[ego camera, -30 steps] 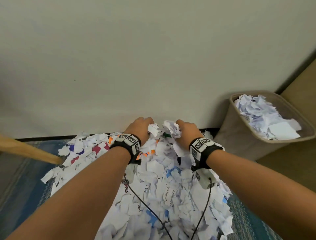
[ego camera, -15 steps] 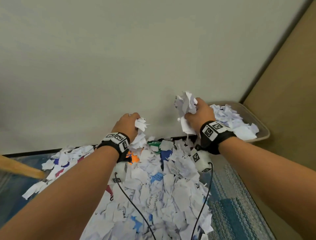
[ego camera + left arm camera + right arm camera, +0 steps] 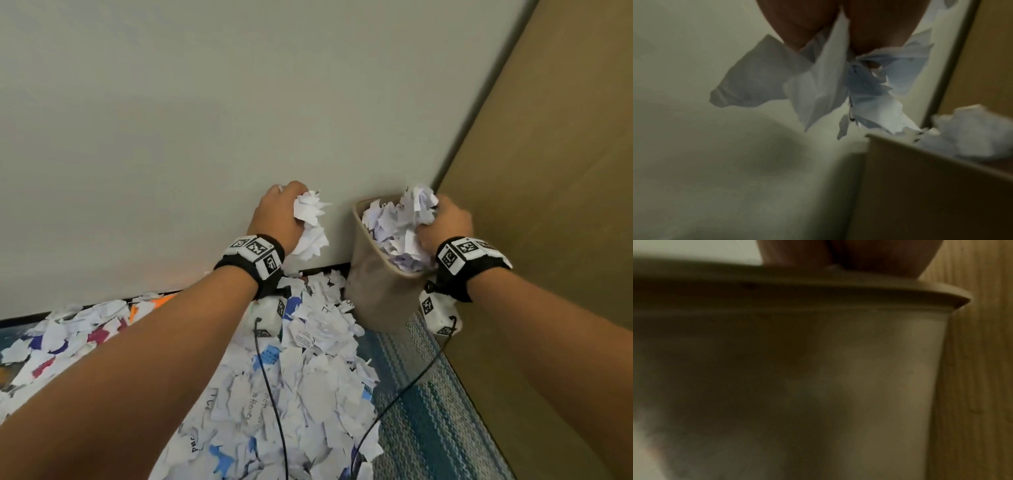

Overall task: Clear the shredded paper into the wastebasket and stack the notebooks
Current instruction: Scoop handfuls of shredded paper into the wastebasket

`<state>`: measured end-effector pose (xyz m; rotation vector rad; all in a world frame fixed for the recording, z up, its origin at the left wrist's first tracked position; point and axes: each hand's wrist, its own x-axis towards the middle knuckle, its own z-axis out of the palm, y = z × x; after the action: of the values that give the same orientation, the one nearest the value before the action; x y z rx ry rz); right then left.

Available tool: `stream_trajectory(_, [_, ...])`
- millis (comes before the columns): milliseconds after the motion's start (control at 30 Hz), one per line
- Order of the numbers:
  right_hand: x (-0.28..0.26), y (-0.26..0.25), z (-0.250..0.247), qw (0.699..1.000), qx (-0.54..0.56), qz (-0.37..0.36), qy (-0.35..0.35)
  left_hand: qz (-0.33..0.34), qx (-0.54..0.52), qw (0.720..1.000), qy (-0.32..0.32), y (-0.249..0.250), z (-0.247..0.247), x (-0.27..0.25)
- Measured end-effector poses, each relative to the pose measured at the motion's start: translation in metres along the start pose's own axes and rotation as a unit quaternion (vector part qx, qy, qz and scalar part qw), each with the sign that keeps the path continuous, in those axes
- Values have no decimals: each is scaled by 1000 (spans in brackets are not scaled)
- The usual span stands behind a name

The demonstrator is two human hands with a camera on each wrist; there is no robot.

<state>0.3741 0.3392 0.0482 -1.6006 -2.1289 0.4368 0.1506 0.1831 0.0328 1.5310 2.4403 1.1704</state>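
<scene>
A big heap of shredded paper covers the floor in the head view. My left hand grips a white handful of shreds, held in the air left of the tan wastebasket. In the left wrist view the shreds hang from my left hand, close to the wastebasket's rim. My right hand holds a handful of paper over the wastebasket's mouth, which is full of paper. The right wrist view shows the wastebasket's wall close up. No notebooks show.
A pale wall stands straight ahead, and a brown wooden panel closes the right side, right next to the wastebasket. A blue striped rug lies under the paper. Coloured scraps are mixed into the heap at left.
Both hands have lifted handfuls of paper off the heap and swung right. The right hand now hangs over the wastebasket, and the left hand has come up beside it.
</scene>
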Motion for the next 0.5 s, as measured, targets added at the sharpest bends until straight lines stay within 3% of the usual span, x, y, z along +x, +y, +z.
stream_trajectory(167, [4,17,3,991,-94,-35,-91,74,-72,994,36,80,32,28])
stream_trajectory(300, [10,20,18,981,-149,-37,-122,106,-76,991,20,114,66,36])
stream_trajectory(500, [10,24,26,985,-147,-54,-75,47,-31,996,-64,120,123,34])
